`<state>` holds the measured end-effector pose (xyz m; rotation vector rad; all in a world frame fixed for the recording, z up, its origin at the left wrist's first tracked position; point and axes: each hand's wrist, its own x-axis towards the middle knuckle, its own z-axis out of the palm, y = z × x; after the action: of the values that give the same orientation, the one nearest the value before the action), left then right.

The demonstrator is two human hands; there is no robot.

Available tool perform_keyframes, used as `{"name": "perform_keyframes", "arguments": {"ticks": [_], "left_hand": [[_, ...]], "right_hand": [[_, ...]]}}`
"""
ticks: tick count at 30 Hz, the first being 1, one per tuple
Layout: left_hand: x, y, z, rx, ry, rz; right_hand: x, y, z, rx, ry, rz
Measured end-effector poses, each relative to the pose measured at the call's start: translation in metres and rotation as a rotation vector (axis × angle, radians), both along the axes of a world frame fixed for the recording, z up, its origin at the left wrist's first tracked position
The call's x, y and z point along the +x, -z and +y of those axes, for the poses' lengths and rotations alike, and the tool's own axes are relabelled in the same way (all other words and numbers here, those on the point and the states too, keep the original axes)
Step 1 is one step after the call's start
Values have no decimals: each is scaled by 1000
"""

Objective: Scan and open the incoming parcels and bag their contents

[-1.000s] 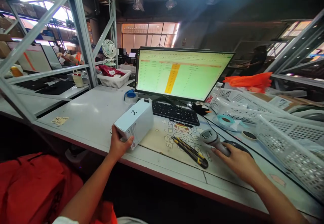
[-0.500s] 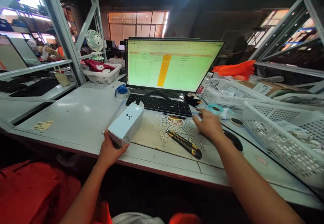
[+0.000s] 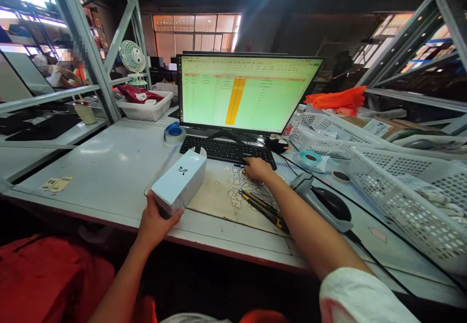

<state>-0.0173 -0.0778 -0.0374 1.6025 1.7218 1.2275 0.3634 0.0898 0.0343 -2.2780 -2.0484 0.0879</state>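
My left hand (image 3: 156, 221) grips the near end of a white box (image 3: 180, 177) with a black squiggle on top, fingers on its left and thumb at its front corner. The box rests on the table and the edge of a pale printed mat (image 3: 215, 199). My right hand (image 3: 260, 170) is at the front edge of the black keyboard (image 3: 219, 149), fingers outstretched over its lower keys; their tips are partly hidden. A black pen (image 3: 239, 166) lies just left of it. Beneath my right forearm is a yellow-and-black utility knife (image 3: 260, 207), partly covered.
A corded grey barcode scanner (image 3: 302, 187) lies right of my forearm. White baskets (image 3: 397, 206) line the right side. Behind the keyboard stands a monitor (image 3: 207, 94) showing a spreadsheet. Tape rolls (image 3: 174, 133) sit at its left. Another person (image 3: 69, 72) is at the far left.
My right hand has moved left from beside the mat's right part to the keyboard's front edge, uncovering the grey scanner. My left hand stays on the box.
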Motion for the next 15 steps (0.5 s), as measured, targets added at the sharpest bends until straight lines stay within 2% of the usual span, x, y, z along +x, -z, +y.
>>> {"name": "perform_keyframes", "arguments": {"ticks": [4, 8, 10, 12, 15], "left_hand": [[2, -1, 0, -36, -6, 2], [0, 4, 0, 8, 13, -75], [-1, 9, 1, 71, 14, -116], [-4, 12, 0, 135, 30, -169], [-9, 11, -10, 209, 86, -290]], "right_hand": [[-6, -11, 1, 1, -28, -1], [-28, -37, -14, 91, -136, 48], [-45, -52, -31, 150, -291, 160], [-63, -65, -52, 183, -521, 317], [-85, -80, -89, 152, -770, 440]]}}
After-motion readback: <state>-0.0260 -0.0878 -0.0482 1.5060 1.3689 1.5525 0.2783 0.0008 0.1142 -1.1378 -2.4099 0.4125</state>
